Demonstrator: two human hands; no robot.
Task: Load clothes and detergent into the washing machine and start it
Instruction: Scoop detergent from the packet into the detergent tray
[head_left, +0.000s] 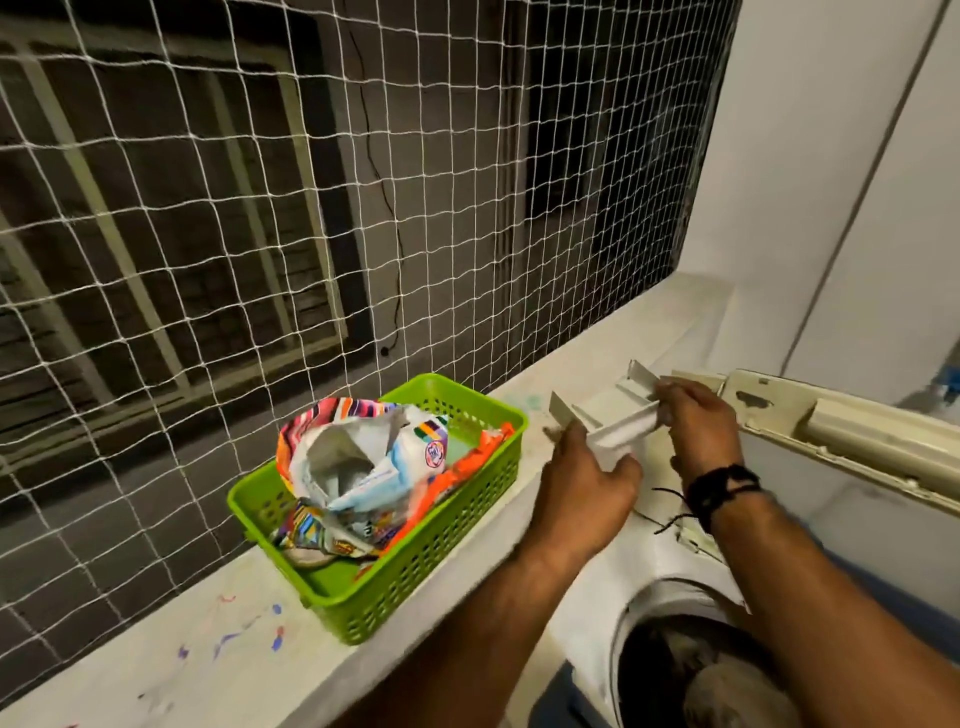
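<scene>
A white detergent drawer tray is held up over the ledge, between both hands. My left hand grips its near end from below. My right hand, with a black band on the wrist, holds its far right side. An open, colourful detergent packet lies in a green basket on the ledge, left of the hands. The washing machine's drum opening shows at the bottom right with clothes inside. Its raised lid stands to the right.
A white ledge with paint marks runs along a white net over the window. A white wall rises behind the machine.
</scene>
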